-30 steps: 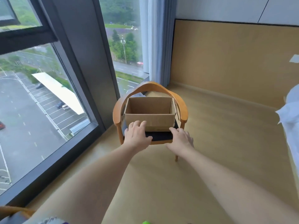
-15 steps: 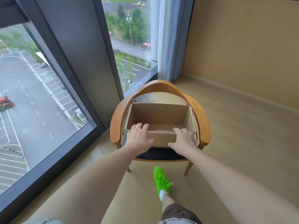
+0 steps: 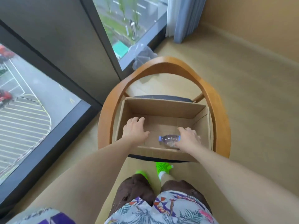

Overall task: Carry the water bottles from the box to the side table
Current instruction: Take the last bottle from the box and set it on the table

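An open cardboard box (image 3: 163, 107) stands on the seat of a wooden armchair (image 3: 215, 110) right below me. One clear water bottle (image 3: 169, 139) with a blue cap lies on its side on the box floor, cap pointing left. My right hand (image 3: 188, 138) is inside the box and wraps the bottle's bottom end, thumb below and fingers above. My left hand (image 3: 135, 129) reaches into the left part of the box, palm down with fingers apart, and nothing shows under it. The side table is out of view.
A floor-to-ceiling window (image 3: 32, 94) with a dark frame runs along the left. A clear plastic bag (image 3: 144, 57) lies behind the chair, with a blue curtain (image 3: 186, 18) beyond. My green shoes (image 3: 163, 168) stand just in front of the chair. Wooden floor stretches to the right.
I have stepped up to the chair and now look straight down into the box. Both hands moved from the box's front rim down inside it, and the right one closed on the bottle.
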The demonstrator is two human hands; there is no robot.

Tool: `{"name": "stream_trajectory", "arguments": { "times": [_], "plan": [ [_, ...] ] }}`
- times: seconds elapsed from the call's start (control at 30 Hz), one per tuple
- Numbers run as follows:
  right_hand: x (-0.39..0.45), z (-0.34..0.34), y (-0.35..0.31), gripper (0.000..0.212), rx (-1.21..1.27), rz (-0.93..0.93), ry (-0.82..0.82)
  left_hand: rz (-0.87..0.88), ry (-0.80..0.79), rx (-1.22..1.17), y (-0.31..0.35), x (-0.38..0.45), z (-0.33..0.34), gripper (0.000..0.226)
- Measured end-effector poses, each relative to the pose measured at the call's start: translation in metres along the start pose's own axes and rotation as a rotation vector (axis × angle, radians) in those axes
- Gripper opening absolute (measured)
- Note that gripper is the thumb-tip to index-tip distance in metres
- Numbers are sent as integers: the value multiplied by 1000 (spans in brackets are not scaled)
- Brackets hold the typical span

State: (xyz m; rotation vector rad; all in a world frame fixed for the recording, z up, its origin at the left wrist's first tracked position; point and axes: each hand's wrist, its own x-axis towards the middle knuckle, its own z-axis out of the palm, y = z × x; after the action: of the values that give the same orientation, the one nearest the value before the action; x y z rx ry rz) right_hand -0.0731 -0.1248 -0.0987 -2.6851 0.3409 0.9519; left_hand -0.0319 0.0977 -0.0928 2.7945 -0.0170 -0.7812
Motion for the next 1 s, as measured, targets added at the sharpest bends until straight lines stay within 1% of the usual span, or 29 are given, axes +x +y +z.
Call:
{"name": "stream_trajectory", "arguments": {
  "times": [0.1,0.23,0.33,0.43,0.57,0.7,1.0],
  "plan": [
    [23,19,-3,54,-30,5,-77,9,-84,27,-4,23,22,69],
    [55,47,-5,56,-112,-26,-149,16,-187,45,-9,54,54,69],
    [82,66,-2,49,-142,-26,-211,8,-255,32,-10,77,76,71],
    [109,84,4,48,-197,-35,-249,-4,-281,11,-10,100,97,68],
    [136,99,4,50,-275,-55,-291,-69,-314,-48,-14,117,120,65],
    [149,113,9,47,-251,-69,-292,-112,-348,-60,-23,129,139,62],
    [158,119,17,48,-226,-80,-306,-169,-337,-109,-30,142,149,55]
  ]
}}
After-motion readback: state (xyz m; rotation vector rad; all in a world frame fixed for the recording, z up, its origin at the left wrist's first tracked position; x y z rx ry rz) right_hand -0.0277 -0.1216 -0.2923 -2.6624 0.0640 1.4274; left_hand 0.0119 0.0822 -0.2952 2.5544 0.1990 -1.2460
